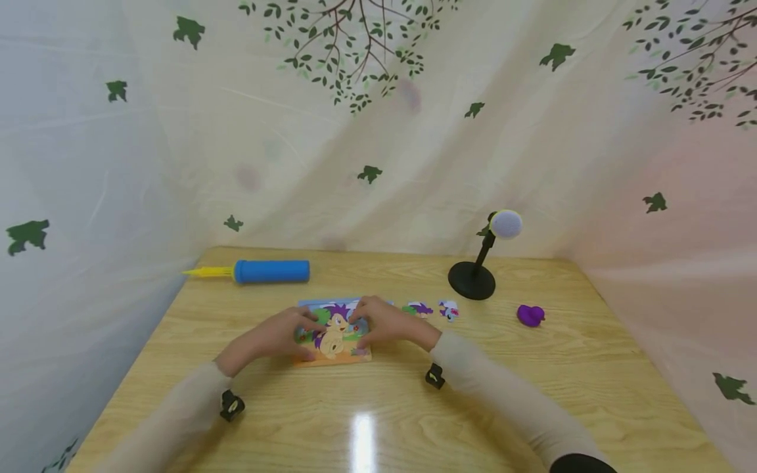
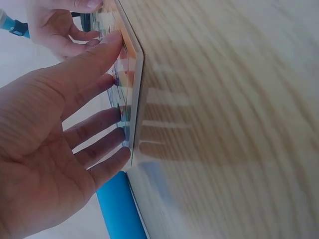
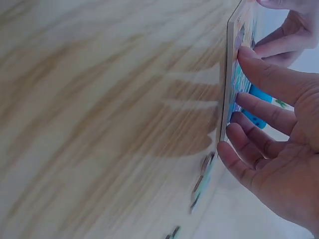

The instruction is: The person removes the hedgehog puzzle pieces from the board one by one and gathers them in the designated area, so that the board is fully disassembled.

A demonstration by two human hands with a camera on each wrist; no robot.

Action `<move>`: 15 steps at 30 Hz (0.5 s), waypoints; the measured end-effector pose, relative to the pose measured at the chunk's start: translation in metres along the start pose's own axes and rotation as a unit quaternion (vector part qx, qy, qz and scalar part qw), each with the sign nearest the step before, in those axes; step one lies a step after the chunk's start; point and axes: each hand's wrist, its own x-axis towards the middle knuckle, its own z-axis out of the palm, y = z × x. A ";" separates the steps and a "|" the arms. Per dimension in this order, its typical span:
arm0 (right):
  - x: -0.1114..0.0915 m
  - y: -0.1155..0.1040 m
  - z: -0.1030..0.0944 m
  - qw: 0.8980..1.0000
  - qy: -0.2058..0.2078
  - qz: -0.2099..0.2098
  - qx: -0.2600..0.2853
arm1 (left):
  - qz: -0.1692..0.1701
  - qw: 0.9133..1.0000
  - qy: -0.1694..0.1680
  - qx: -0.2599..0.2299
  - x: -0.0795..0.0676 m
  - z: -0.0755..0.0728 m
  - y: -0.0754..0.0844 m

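Observation:
A flat picture puzzle board with a purple-haired cartoon character lies on the wooden table, under both hands. From the left, my left hand rests its fairly straight fingertips on the board's left part; the left wrist view shows the thumb on its near side. My right hand touches the right part in the same way, with spread fingers on the surface in the right wrist view. Just right of the right hand lie loose puzzle pieces, one purple and green, one blue and white.
A blue pump with a yellow nozzle lies at the back left. Toward the back right stands a black round-based stand with a white disc-shaped head. A purple toy duck sits farther right. Printed cloth hangs behind the table.

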 end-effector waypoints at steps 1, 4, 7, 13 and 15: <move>0.001 -0.002 0.000 1.000 -0.003 0.001 -0.002 | 0.000 1.000 -0.001 0.002 -0.002 -0.001 -0.001; 0.003 -0.006 -0.001 1.000 -0.011 0.008 -0.018 | 0.003 1.000 -0.003 0.003 -0.005 -0.002 -0.002; 0.006 -0.009 -0.002 0.999 -0.016 0.014 -0.036 | 0.014 1.000 -0.001 0.004 -0.006 -0.001 -0.003; 0.009 -0.012 -0.004 0.999 -0.015 0.026 -0.025 | 0.012 1.000 0.000 0.012 -0.004 -0.001 -0.005; 0.010 -0.012 -0.004 0.999 -0.015 0.035 -0.020 | 0.011 1.000 -0.001 0.013 -0.004 -0.001 -0.005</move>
